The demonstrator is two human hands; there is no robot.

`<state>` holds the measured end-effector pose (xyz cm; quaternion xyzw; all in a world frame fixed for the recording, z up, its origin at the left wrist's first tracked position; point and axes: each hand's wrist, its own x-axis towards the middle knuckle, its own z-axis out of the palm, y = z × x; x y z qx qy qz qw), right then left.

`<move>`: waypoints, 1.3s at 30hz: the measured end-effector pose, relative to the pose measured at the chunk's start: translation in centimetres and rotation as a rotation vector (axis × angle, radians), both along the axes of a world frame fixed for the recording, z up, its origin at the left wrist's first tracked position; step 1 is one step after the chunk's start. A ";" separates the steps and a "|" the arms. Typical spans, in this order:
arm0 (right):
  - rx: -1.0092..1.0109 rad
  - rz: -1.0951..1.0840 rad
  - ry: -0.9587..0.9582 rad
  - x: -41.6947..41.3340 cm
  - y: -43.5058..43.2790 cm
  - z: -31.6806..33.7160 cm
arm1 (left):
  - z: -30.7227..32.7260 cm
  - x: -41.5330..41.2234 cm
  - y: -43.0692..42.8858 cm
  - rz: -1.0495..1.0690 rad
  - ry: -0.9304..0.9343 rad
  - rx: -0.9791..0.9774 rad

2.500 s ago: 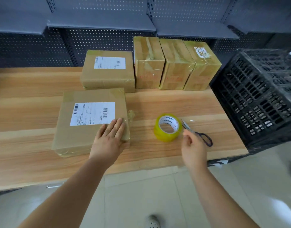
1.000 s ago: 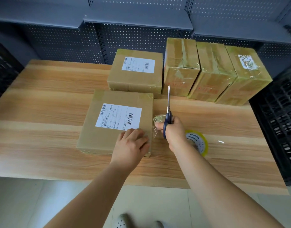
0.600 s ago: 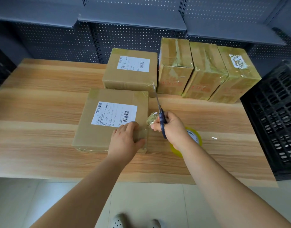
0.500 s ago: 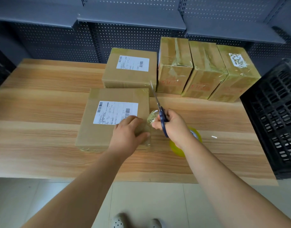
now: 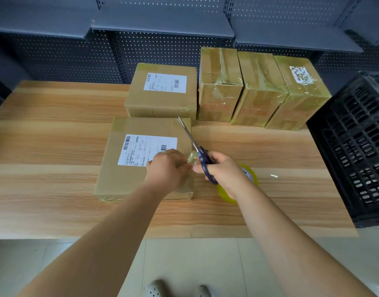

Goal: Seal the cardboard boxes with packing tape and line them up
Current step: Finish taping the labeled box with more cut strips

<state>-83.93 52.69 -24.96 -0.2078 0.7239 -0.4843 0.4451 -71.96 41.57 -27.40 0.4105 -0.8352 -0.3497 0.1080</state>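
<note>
No text legible. Front label (image 5: 148, 150) on near box (image 5: 124, 179) and rear label (image 5: 165, 82) on far box (image 5: 160, 103): barcodes, print too small. Red print on upright boxes (image 5: 218, 86): blurred.

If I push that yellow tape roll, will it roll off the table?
Probably not: the tape roll lies flat on the table, so it would likely slide. Stood on edge, its round shape could roll. It looks stiff, holding its ring shape.

Soft even light, sharp, wide-angle edge bending
</note>
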 end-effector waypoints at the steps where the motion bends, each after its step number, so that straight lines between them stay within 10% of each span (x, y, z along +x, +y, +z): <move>1: -0.010 -0.009 -0.015 0.1 0.2 0.3 | 0.2 -0.1 0.1 0.002 -0.019 -0.002; 7: 0.042 -0.195 0.221 -2.4 3.2 0.8 | 0.7 -0.2 -0.1 0.025 -0.080 0.064; 19: 0.527 0.281 0.858 -4.1 10.0 -0.4 | 2.7 0.1 -0.3 0.094 0.006 0.260; 39: 0.439 0.445 0.995 -2.2 4.8 -1.0 | 2.8 -0.8 -0.3 0.137 0.068 0.348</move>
